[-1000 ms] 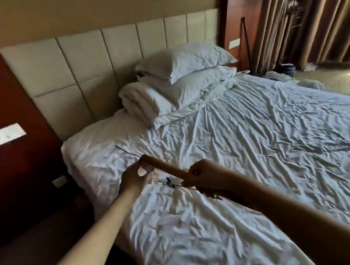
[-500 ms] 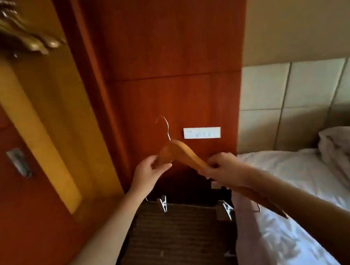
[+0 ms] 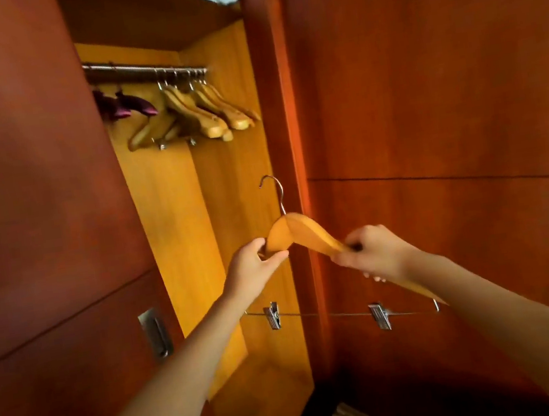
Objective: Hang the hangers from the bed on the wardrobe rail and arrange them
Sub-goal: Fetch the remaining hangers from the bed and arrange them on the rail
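I hold a light wooden hanger (image 3: 299, 230) with a metal hook and a clip bar upright in front of the open wardrobe. My left hand (image 3: 254, 265) grips its left arm and my right hand (image 3: 371, 254) grips its right arm. Its hook points up, well below the metal wardrobe rail (image 3: 140, 69). On the rail's right end hang several wooden hangers (image 3: 203, 112), bunched together. Two dark purple padded hangers (image 3: 122, 104) hang to their left. The bed is out of view.
The wardrobe's red-brown door (image 3: 36, 206) with a metal recessed handle (image 3: 156, 333) stands on the left. A red-brown wall panel (image 3: 427, 98) fills the right. The wardrobe's yellow interior (image 3: 178, 239) below the rail holds nothing visible.
I have lifted the hanger off the bed with both hands and turned left from the bed to face the open wardrobe. The rail and hung hangers have come into view.
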`<state>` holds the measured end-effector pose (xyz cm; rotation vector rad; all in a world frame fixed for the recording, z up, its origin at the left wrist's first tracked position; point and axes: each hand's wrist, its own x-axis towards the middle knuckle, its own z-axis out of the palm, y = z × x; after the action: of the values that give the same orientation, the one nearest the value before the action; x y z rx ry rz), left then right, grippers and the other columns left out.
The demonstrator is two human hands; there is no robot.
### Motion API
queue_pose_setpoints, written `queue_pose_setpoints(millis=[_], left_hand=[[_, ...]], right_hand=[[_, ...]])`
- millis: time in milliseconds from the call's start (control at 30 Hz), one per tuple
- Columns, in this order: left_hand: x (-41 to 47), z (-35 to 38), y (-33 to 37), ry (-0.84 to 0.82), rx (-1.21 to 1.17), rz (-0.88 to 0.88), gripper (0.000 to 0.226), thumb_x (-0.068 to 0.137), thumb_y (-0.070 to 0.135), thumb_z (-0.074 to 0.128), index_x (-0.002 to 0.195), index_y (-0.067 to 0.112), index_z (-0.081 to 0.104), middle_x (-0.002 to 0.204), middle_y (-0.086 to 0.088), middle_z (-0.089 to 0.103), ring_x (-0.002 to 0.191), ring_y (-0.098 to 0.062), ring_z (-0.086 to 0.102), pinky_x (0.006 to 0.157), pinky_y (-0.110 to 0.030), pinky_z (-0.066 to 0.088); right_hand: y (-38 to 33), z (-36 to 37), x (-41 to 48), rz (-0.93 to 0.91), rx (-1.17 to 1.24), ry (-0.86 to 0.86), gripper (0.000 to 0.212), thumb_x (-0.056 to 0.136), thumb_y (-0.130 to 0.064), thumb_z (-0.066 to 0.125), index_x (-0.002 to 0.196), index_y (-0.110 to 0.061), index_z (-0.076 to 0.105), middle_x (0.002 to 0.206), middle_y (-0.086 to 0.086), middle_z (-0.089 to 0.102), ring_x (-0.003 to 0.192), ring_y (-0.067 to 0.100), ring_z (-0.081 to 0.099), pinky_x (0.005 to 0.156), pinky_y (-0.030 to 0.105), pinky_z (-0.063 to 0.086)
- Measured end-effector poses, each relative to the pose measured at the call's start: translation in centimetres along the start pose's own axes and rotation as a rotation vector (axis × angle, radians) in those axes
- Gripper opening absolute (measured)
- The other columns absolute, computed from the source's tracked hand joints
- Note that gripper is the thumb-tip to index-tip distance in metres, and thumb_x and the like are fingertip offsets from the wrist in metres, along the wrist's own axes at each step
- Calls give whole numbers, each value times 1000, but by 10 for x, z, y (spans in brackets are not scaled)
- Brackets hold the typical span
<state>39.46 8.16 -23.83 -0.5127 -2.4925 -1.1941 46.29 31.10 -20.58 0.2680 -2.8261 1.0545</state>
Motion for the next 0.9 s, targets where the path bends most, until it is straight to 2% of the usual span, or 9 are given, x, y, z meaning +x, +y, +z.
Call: queue_pose_setpoints(millis=[133,233,300,400,500,567,733,833,900], left_hand=[[77,-8,-8,145,47,-5,26,82,40,67,89,15,67,82,-2,70,77,-20,65,68,-42,51],[132,-18,-14,261,95,-51,26,84,41,65,95,18,68,88,1,71,80,-16,65,71,-39,54],[163,-30,-19,302,130,-86,25,86,39,64,100,18,67,94,1,71,87,-17,66,74,-34,54],[205,-52,-33,360,184,-155,31,89,35,61,112,15,64,108,-3,69,103,-20,63,87,-33,52],[242,-77,-48,424,216,-199,35,91,30,59,120,10,61,118,-8,66,112,-24,59,91,-32,46],[267,-91,-61,440,229,-215,38,92,29,58,124,10,58,122,-9,64,116,-24,58,95,-34,45],[334,-122,-95,466,226,-168,32,92,27,58,119,10,60,115,-7,66,110,-24,59,87,-28,42],[376,-134,-108,482,266,-128,33,92,29,57,119,11,59,116,-8,66,110,-25,60,89,-33,47],[401,-140,-114,516,287,-105,33,92,28,58,119,10,59,113,-10,66,106,-26,61,83,-29,45]], right_hand=[[-4,-34,96,-112,5,-9,31,85,-39,62,86,-8,66,50,-2,55,32,3,46,35,16,37],[-16,-52,171,-177,5,-29,28,82,-36,64,81,-8,65,46,-1,55,29,7,45,33,17,37],[-28,-54,212,-209,32,-51,23,82,-34,64,78,-11,63,48,0,55,30,8,46,34,17,38],[-49,-42,269,-259,86,-106,18,85,-32,64,76,-17,59,56,2,58,31,5,49,35,17,40],[-72,-28,317,-280,184,-168,17,89,-29,60,84,-12,61,59,3,59,34,5,52,37,18,42],[-86,-23,348,-304,227,-200,19,90,-27,58,82,-10,61,60,4,60,35,6,54,37,17,43],[-113,-21,420,-347,297,-216,16,89,-20,58,76,-10,60,59,6,59,34,7,54,36,17,44],[-121,-29,458,-383,289,-204,13,90,-20,58,82,-11,61,58,5,60,34,6,55,36,16,44],[-126,-36,483,-409,279,-184,12,90,-20,59,86,-9,61,58,5,60,34,5,55,36,15,43]])
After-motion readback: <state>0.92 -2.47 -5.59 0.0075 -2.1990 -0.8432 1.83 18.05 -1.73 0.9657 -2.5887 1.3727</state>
